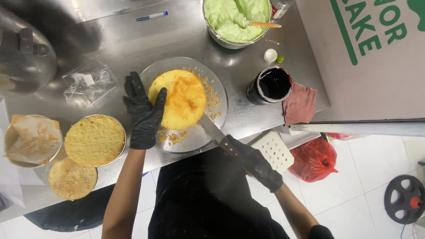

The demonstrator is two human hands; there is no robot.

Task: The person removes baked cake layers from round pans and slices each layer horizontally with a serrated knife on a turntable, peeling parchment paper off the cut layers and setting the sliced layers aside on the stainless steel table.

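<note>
Left hand (142, 110), fingers spread, steadies the cake (179, 98) on the glass plate (217, 95). Right hand (256, 163) grips the knife (212, 129), whose blade enters the cake's side. Risk: a tilted blade would probably cut unevenly or reach the steadying fingers.

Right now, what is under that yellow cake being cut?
The yellow cake sits on a round glass plate scattered with crumbs. The knife blade slides in at its edge; its tip is hidden.
</note>
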